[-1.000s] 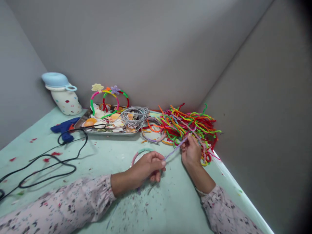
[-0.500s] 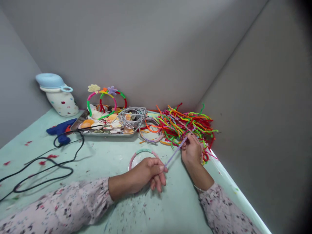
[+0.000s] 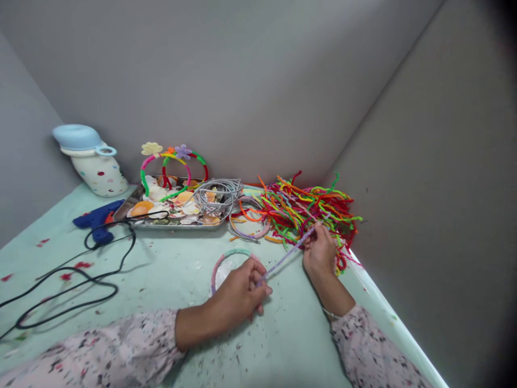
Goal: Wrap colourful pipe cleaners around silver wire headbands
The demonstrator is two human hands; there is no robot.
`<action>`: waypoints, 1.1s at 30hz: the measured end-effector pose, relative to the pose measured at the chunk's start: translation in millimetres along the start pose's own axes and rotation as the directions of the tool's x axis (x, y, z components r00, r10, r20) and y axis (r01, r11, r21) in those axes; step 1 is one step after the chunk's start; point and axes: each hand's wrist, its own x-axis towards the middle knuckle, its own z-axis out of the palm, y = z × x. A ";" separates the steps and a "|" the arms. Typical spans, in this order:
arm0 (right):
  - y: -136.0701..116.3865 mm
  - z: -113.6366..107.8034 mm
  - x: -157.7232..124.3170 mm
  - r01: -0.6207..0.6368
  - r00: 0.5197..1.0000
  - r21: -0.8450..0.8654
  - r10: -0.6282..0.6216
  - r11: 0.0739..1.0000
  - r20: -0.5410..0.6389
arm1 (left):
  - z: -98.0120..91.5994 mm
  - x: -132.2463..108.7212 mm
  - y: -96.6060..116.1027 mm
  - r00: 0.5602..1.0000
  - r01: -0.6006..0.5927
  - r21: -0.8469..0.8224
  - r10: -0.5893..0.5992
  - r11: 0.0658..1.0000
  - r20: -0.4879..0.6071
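A light purple pipe cleaner runs on a slant between my two hands. My right hand is closed on its upper end, close to the front of the pipe cleaner pile. At the lower end, my left hand has its fingers bent round the stem. Behind my left hand is a ring wrapped in pink, green and purple, its near side hidden by the hand. Something whitish and shiny shows inside that ring.
A metal tray holds shells, a coil of grey wire and two upright flower-topped rings. More rings lie right of it. Leftward are a blue glue gun, its black cord and a blue-lidded bottle. Walls stand behind and right.
My left hand has shifted slightly left and turned, and its fingers have closed further round the pipe cleaner. My right hand has moved very little. The view has swung slightly.
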 end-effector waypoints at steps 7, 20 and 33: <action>-5.9 0.7 2.7 0.017 0.999 0.021 -0.016 1.000 -0.037 | -11.0 -2.0 18.1 0.991 -0.067 0.264 0.096 0.962 -0.097; -24.2 5.5 8.5 -0.174 0.985 0.158 0.170 0.972 0.041 | -3.6 -7.2 20.1 0.886 0.334 -0.407 -0.135 0.850 0.445; -27.4 -3.4 17.9 -0.082 0.991 0.127 0.095 0.989 -0.095 | -10.9 -4.6 20.3 0.984 -0.118 0.435 0.165 0.893 -0.073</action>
